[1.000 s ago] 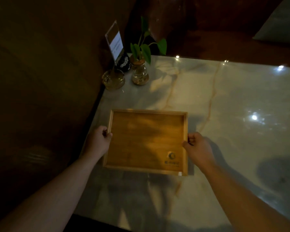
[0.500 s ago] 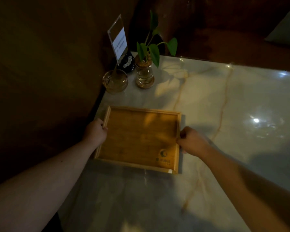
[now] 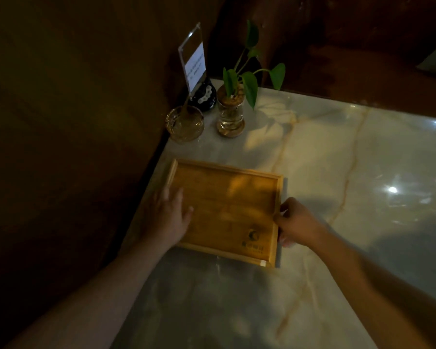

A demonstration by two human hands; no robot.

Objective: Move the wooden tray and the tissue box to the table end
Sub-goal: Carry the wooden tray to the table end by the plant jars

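Note:
An empty wooden tray lies flat on the marble table, close to the table's left edge, with a round logo at its near right corner. My left hand is over the tray's left rim, fingers spread and blurred, holding nothing. My right hand is curled at the tray's right rim, fingers touching the rim. No tissue box is in view.
At the far left corner stand a glass ashtray, a clear sign holder with a white card, a dark round object and a glass vase with a green plant. A dark wall runs along the left.
The tray has slid toward the table's left edge and far corner. My left hand has let go of the left rim and opened; my right hand stays at the right rim.

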